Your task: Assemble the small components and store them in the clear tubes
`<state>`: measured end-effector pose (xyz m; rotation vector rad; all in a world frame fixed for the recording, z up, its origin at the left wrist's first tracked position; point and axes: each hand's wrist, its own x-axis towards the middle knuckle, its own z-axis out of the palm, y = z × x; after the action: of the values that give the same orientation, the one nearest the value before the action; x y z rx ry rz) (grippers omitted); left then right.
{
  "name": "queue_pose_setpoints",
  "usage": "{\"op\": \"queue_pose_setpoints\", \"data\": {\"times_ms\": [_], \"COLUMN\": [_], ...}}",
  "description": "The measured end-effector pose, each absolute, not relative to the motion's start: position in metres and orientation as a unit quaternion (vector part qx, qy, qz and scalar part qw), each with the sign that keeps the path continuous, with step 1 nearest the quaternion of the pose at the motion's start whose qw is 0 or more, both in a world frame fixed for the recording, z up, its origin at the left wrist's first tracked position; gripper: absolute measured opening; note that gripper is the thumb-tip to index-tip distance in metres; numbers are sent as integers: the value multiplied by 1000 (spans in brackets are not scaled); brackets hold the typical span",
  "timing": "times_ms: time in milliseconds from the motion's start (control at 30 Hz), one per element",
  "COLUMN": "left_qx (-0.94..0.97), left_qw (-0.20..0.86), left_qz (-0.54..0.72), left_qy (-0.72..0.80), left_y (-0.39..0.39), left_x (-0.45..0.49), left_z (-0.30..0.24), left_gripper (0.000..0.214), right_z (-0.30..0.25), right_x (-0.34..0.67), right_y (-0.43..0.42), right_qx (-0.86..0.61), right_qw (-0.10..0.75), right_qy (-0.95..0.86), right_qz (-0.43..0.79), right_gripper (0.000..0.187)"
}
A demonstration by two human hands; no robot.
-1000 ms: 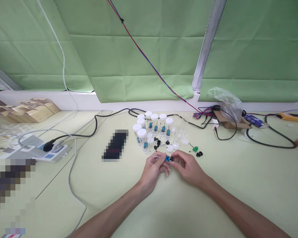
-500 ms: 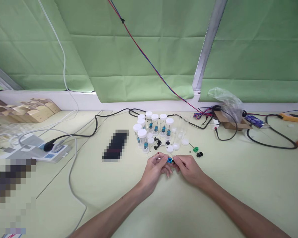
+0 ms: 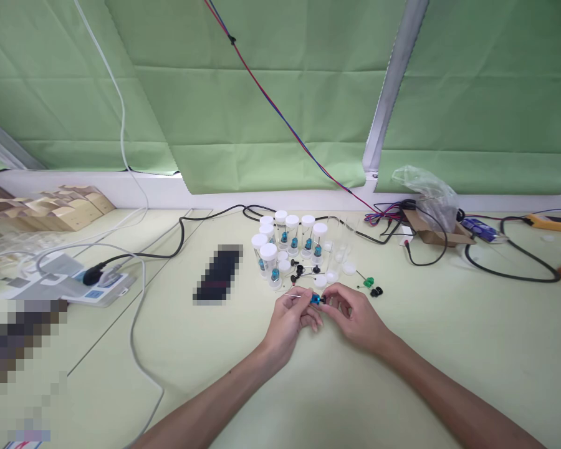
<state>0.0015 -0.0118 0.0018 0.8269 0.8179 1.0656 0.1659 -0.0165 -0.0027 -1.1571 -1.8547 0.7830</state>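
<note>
My left hand point(image 3: 290, 319) pinches a small blue part with a thin metal pin point(image 3: 314, 299) at table level. My right hand point(image 3: 353, 313) pinches the black end of the same part from the right. Both hands have fingers curled closed around it. Just beyond them stands a cluster of clear vials with white caps point(image 3: 287, 242), several holding blue parts. Loose white caps point(image 3: 348, 268), black pieces point(image 3: 299, 270) and a green part point(image 3: 368, 282) lie between the vials and my hands.
A dark blurred object point(image 3: 217, 273) lies left of the vials. A power strip point(image 3: 93, 287) with black and white cables sits at the left. A cardboard box with a plastic bag point(image 3: 427, 206) and looped black cables point(image 3: 509, 249) are at the right rear. Green blinds hang behind.
Both hands dipped slightly toward me with the blue part half a second ago, then lifted back to where they were. The grip on the part is unchanged.
</note>
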Motion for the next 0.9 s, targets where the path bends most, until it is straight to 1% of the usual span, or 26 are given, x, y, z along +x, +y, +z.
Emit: {"op": "queue_pose_setpoints", "data": {"times_ms": [133,300,400,767,833,900], "left_qx": [388,411,424,434,424,411], "left_qw": [707,707,704,700,699,699], "left_qz": [470,455,450,444,451,461], "left_qy": [359,352,349,354,358,361], "left_y": [-12,-13,-14,-14,-13,-13], "left_x": [0,0,1,1,1,1], "left_z": [-1,0,0,0,-1,-2], "left_gripper": [27,27,28,26,26,25], "right_z": [-3,-5,-8,-9,-8,-7], "right_x": [166,167,168,167,167,167], "right_y": [-16,-14,-13,-11,-11,-12], "right_qx": [-452,-441,-443,-463,-466,-468], "right_qw": [389,373,366,391,401,410], "right_qy": [-739,-759,-760,-729,-724,-719], "right_qz": [314,301,305,320,313,310], "right_gripper": [20,37,43,43,40,32]}}
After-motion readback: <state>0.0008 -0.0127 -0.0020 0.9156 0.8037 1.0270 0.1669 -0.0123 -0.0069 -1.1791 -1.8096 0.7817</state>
